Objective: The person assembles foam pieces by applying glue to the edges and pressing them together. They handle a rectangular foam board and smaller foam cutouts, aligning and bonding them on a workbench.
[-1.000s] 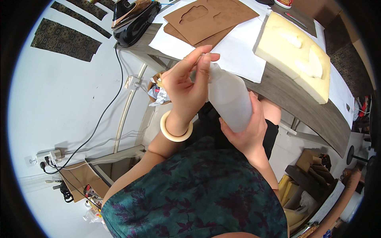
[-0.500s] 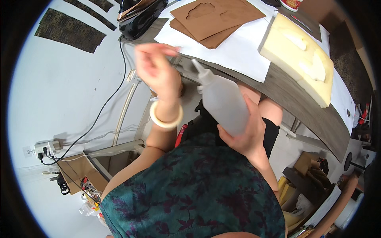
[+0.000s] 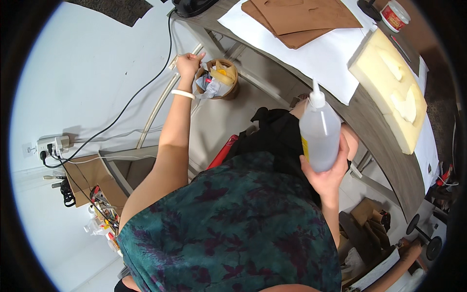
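My right hand (image 3: 327, 176) grips a translucent squeeze bottle (image 3: 318, 130) with a white nozzle, held upright in front of my lap, below the table edge. My left hand (image 3: 188, 64) is stretched far out to the left, fingers curled, right over the rim of a small round waste bin (image 3: 219, 80) stuffed with crumpled paper and yellow scraps. Whether it holds anything I cannot tell. A cream bangle (image 3: 183, 94) sits on that wrist.
A grey table (image 3: 384, 160) carries white paper (image 3: 311, 56), brown cardboard cut-outs (image 3: 296, 19), a thick foam block (image 3: 389, 87) with cut shapes and a small tub (image 3: 395, 14). A black cable (image 3: 121, 112) runs to a wall socket strip (image 3: 51, 145). Boxes and clutter lie on the floor.
My left hand left the bottle's nozzle and swung out left to the waste bin. The right hand kept the bottle, now upright with its nozzle bare.
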A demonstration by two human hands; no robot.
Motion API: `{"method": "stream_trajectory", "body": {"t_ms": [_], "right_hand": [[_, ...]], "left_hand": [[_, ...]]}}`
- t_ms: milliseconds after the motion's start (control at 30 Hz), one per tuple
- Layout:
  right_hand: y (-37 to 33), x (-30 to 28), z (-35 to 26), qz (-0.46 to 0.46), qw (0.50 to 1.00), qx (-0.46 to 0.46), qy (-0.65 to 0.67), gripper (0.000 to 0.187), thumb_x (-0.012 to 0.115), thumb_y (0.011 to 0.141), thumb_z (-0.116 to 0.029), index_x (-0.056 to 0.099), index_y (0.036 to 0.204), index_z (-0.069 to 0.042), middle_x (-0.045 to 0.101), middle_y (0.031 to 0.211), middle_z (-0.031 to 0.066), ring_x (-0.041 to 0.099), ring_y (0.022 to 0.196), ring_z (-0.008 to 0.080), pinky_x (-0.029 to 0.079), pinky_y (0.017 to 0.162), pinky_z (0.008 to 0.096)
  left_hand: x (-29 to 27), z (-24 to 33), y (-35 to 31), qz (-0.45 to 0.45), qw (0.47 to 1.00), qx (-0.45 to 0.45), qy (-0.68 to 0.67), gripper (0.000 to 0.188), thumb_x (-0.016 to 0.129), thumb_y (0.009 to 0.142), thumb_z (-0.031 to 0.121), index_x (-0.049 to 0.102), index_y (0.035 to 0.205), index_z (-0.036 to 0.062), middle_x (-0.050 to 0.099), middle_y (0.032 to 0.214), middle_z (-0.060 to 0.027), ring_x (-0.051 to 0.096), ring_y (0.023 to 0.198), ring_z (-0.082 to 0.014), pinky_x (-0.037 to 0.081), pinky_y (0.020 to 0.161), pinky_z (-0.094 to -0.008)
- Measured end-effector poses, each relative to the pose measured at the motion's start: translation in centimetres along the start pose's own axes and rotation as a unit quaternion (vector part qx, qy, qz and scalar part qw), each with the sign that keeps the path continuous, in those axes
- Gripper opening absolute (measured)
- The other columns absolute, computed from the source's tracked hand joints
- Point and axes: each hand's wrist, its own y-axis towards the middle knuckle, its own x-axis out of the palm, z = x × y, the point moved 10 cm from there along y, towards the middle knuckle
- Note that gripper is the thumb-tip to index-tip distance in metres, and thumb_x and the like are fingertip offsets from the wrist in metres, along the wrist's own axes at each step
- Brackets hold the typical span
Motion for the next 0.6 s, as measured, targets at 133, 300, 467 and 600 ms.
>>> {"method": "stream_trajectory", "body": {"t_ms": [133, 300, 467, 600], "right_hand": [[-0.9, -1.4, 2.1, -0.023, 0.997, 0.048, 0.054, 0.098, 0.091, 0.072, -0.022, 0.042, 0.154, 0.0, 0.056, 0.149, 0.0232, 0.059, 0.134, 0.0342, 0.048, 0.111, 0.0457], [-1.2, -2.6, 2.4, -0.019, 0.999, 0.039, 0.015, 0.101, 0.094, 0.074, -0.026, 0.041, 0.155, 0.001, 0.057, 0.148, 0.0213, 0.061, 0.131, 0.0311, 0.049, 0.11, 0.0446], [-1.9, -2.1, 2.9, -0.033, 0.995, 0.079, 0.044, 0.105, 0.096, 0.074, -0.026, 0.036, 0.156, -0.001, 0.055, 0.146, 0.0199, 0.059, 0.131, 0.0304, 0.048, 0.111, 0.0446], [-3.1, -2.7, 3.0, 0.037, 0.996, 0.078, 0.04, 0.106, 0.098, 0.073, -0.031, 0.033, 0.15, 0.002, 0.049, 0.138, 0.0212, 0.053, 0.13, 0.0318, 0.044, 0.112, 0.0464]], "left_hand": [[-1.0, -13.6, 8.9, 0.004, 0.995, -0.031, 0.095, 0.024, 0.081, 0.089, 0.03, 0.085, 0.094, 0.0072, 0.08, 0.092, -0.0209, 0.078, 0.091, -0.0392, 0.061, 0.087, -0.0458], [1.9, -14.6, 8.6, -0.035, 0.983, -0.053, 0.169, 0.027, 0.067, 0.089, 0.021, 0.085, 0.1, 0.0037, 0.077, 0.107, -0.0283, 0.076, 0.105, -0.043, 0.06, 0.094, -0.0476], [-2.3, -10.1, 5.7, 0.046, 0.981, -0.013, 0.19, 0.041, 0.072, 0.092, 0.04, 0.083, 0.093, 0.0004, 0.076, 0.094, -0.0301, 0.076, 0.097, -0.0467, 0.06, 0.089, -0.0503], [0.6, 4.2, -2.4, 0.007, 0.985, 0.17, 0.006, 0.057, 0.069, 0.104, 0.045, 0.076, 0.073, -0.0028, 0.071, 0.063, -0.0173, 0.069, 0.06, -0.0257, 0.055, 0.066, -0.0427]]}}
